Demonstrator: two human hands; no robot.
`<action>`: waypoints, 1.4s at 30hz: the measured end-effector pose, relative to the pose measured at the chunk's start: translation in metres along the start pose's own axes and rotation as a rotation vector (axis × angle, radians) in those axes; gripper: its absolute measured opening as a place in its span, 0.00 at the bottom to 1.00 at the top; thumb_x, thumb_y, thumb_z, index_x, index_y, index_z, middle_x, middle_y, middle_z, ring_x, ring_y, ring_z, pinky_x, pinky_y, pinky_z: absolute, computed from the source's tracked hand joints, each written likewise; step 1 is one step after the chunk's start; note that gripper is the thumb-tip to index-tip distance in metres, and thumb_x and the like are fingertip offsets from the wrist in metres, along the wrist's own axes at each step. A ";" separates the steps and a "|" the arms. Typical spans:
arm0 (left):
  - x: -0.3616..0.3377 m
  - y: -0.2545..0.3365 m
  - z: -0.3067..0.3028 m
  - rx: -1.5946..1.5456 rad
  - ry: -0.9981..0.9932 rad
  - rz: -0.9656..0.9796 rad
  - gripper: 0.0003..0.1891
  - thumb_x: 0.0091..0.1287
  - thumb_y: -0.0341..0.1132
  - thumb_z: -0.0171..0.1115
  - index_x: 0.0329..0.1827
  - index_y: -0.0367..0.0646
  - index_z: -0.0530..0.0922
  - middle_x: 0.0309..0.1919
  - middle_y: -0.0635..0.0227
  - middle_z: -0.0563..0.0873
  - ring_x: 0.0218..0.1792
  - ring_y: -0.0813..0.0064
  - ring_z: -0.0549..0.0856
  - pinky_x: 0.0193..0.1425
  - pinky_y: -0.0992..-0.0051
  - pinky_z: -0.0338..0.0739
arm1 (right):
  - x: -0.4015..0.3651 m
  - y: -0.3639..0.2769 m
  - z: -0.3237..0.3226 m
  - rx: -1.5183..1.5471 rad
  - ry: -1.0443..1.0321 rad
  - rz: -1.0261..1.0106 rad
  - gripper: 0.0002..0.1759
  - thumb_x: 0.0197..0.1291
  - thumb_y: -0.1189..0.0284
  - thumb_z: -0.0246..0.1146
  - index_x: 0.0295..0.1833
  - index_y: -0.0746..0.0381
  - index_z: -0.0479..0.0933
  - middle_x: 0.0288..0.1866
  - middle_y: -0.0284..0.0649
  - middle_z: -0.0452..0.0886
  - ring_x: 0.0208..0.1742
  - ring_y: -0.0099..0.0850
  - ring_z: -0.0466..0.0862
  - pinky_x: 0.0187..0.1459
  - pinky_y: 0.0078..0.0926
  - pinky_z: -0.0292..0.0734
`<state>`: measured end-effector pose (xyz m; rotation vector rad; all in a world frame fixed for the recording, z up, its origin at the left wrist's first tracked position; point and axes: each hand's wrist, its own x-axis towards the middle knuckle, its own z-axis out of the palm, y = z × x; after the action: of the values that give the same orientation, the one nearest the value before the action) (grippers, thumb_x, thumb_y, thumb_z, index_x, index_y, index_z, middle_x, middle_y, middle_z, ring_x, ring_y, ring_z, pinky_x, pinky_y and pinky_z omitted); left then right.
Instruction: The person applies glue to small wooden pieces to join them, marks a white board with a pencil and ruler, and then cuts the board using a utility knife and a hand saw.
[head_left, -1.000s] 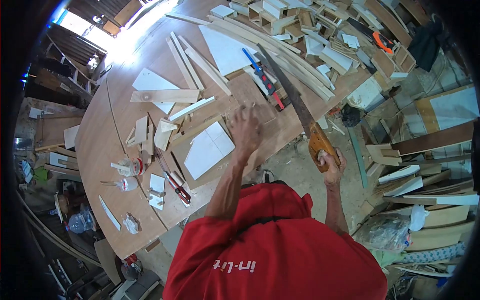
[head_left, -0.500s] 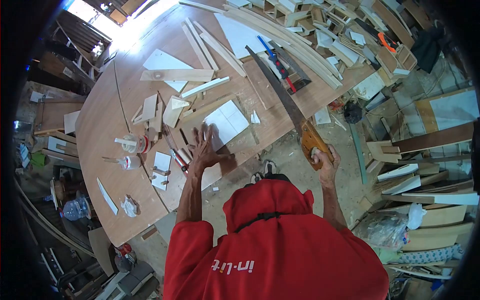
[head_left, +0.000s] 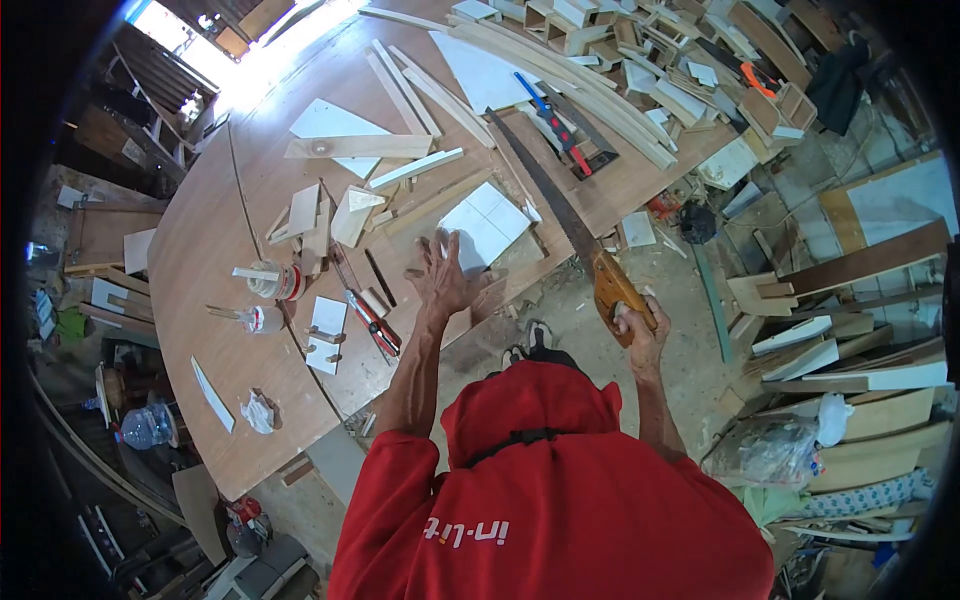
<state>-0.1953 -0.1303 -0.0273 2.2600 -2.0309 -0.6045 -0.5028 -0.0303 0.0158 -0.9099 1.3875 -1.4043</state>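
My right hand (head_left: 640, 325) is closed around the wooden handle of a handsaw (head_left: 557, 203), whose blade points up and left past the table's front edge. With fingers spread, my left hand (head_left: 442, 277) presses on the lower left edge of a white square panel (head_left: 485, 225) marked with crossing lines. The panel lies on the tabletop, and part of its near edge is hidden by the hand. Left of that hand are a red utility knife (head_left: 374, 323) and a dark pencil-like stick (head_left: 380, 278).
A metal square (head_left: 585, 130) and a blue and red tool (head_left: 553, 124) lie beyond the saw. Glue containers (head_left: 265, 319) stand to the left. Wood strips (head_left: 570, 80) and a heap of offcuts (head_left: 690, 100) fill the far right. Boards (head_left: 850, 350) lean at right.
My left hand has slid right and slightly away from me, and the white panel has moved the same way. The saw stays in my right hand, almost unmoved.
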 end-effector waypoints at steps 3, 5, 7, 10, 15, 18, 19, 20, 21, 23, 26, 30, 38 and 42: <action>0.016 -0.016 0.017 -0.169 0.244 0.299 0.52 0.52 0.56 0.72 0.77 0.51 0.53 0.76 0.56 0.54 0.76 0.43 0.50 0.67 0.26 0.47 | -0.012 -0.001 0.001 0.007 0.009 0.018 0.05 0.59 0.77 0.62 0.32 0.63 0.72 0.21 0.29 0.72 0.24 0.18 0.71 0.33 0.20 0.71; 0.023 -0.010 0.018 -0.095 0.171 0.254 0.51 0.52 0.56 0.71 0.76 0.49 0.55 0.75 0.55 0.56 0.75 0.44 0.52 0.69 0.29 0.47 | -0.021 -0.004 0.004 0.015 0.020 0.026 0.06 0.59 0.77 0.62 0.32 0.63 0.72 0.21 0.29 0.72 0.24 0.18 0.71 0.32 0.20 0.71; 0.029 -0.003 0.007 -0.019 0.101 0.207 0.50 0.53 0.56 0.71 0.75 0.47 0.57 0.74 0.54 0.57 0.75 0.46 0.54 0.70 0.32 0.47 | -0.029 -0.004 0.006 0.025 0.028 0.034 0.06 0.60 0.77 0.62 0.32 0.63 0.72 0.21 0.29 0.72 0.24 0.18 0.71 0.32 0.20 0.71; 0.042 0.006 -0.010 -0.077 0.044 0.280 0.48 0.53 0.55 0.70 0.74 0.46 0.59 0.74 0.54 0.57 0.75 0.49 0.55 0.71 0.34 0.48 | -0.038 -0.002 0.007 0.020 0.051 0.032 0.06 0.60 0.78 0.61 0.31 0.62 0.72 0.21 0.29 0.72 0.24 0.18 0.71 0.31 0.20 0.70; 0.080 0.007 -0.008 -0.179 0.183 0.233 0.44 0.59 0.58 0.65 0.74 0.46 0.58 0.73 0.54 0.59 0.75 0.51 0.56 0.70 0.31 0.47 | -0.049 -0.002 0.005 0.003 0.055 0.019 0.05 0.59 0.78 0.61 0.31 0.62 0.72 0.21 0.29 0.71 0.23 0.18 0.71 0.30 0.19 0.69; 0.091 0.003 0.005 -0.028 0.272 0.156 0.43 0.62 0.64 0.57 0.73 0.46 0.59 0.72 0.55 0.62 0.73 0.53 0.59 0.68 0.34 0.50 | -0.054 -0.003 0.006 -0.060 0.040 0.002 0.04 0.58 0.77 0.59 0.31 0.64 0.73 0.22 0.31 0.71 0.24 0.19 0.71 0.33 0.20 0.71; 0.087 0.000 0.009 0.017 0.332 0.212 0.41 0.64 0.66 0.52 0.73 0.47 0.60 0.71 0.55 0.63 0.74 0.54 0.58 0.69 0.33 0.47 | -0.055 -0.004 0.009 -0.036 0.058 0.008 0.07 0.59 0.76 0.61 0.30 0.62 0.71 0.21 0.28 0.71 0.24 0.17 0.70 0.28 0.17 0.67; 0.085 -0.002 0.013 0.013 0.328 0.210 0.41 0.64 0.66 0.52 0.73 0.47 0.60 0.71 0.55 0.63 0.74 0.54 0.58 0.69 0.33 0.47 | -0.055 -0.004 0.010 -0.041 0.058 0.011 0.07 0.59 0.76 0.61 0.30 0.62 0.71 0.21 0.28 0.71 0.24 0.17 0.70 0.28 0.17 0.67; 0.079 -0.001 0.008 0.012 0.319 0.199 0.41 0.65 0.65 0.52 0.73 0.47 0.60 0.71 0.56 0.63 0.74 0.54 0.58 0.69 0.32 0.46 | -0.055 -0.004 0.011 -0.037 0.061 0.027 0.07 0.59 0.75 0.62 0.30 0.62 0.71 0.21 0.28 0.71 0.23 0.17 0.70 0.28 0.17 0.67; 0.069 -0.005 0.005 0.018 0.305 0.184 0.40 0.65 0.65 0.52 0.73 0.47 0.60 0.71 0.57 0.64 0.74 0.54 0.58 0.69 0.32 0.46 | -0.059 -0.002 0.014 -0.030 0.065 0.050 0.07 0.59 0.75 0.62 0.30 0.62 0.71 0.21 0.28 0.71 0.23 0.16 0.70 0.28 0.17 0.66; 0.068 -0.009 0.006 0.028 0.326 0.200 0.38 0.66 0.65 0.50 0.72 0.48 0.63 0.72 0.59 0.64 0.74 0.53 0.57 0.69 0.32 0.44 | -0.059 -0.001 0.019 -0.060 0.045 0.058 0.08 0.59 0.75 0.63 0.30 0.61 0.71 0.21 0.28 0.71 0.23 0.16 0.70 0.27 0.17 0.66; 0.064 -0.006 0.015 -0.025 0.391 0.219 0.40 0.65 0.62 0.52 0.72 0.42 0.61 0.72 0.52 0.61 0.75 0.50 0.56 0.71 0.33 0.43 | -0.061 0.007 0.022 -0.051 0.025 0.109 0.10 0.59 0.75 0.63 0.29 0.61 0.70 0.21 0.28 0.72 0.23 0.16 0.70 0.27 0.16 0.65; 0.036 0.012 0.020 -0.014 0.263 0.422 0.47 0.60 0.60 0.59 0.74 0.34 0.57 0.75 0.46 0.54 0.76 0.45 0.49 0.75 0.40 0.42 | -0.064 0.015 0.022 -0.063 0.033 0.149 0.10 0.60 0.74 0.64 0.30 0.61 0.70 0.22 0.28 0.73 0.24 0.16 0.71 0.27 0.16 0.66; 0.048 0.017 0.025 -0.001 0.290 0.451 0.46 0.60 0.61 0.59 0.73 0.33 0.59 0.75 0.46 0.55 0.76 0.45 0.50 0.75 0.41 0.43 | -0.063 0.013 0.020 -0.099 0.007 0.150 0.07 0.60 0.75 0.62 0.31 0.63 0.72 0.21 0.29 0.72 0.24 0.18 0.72 0.33 0.21 0.73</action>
<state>-0.2160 -0.1734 -0.0578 1.6729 -2.2621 -0.2254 -0.4640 0.0245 0.0108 -0.8462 1.5099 -1.2361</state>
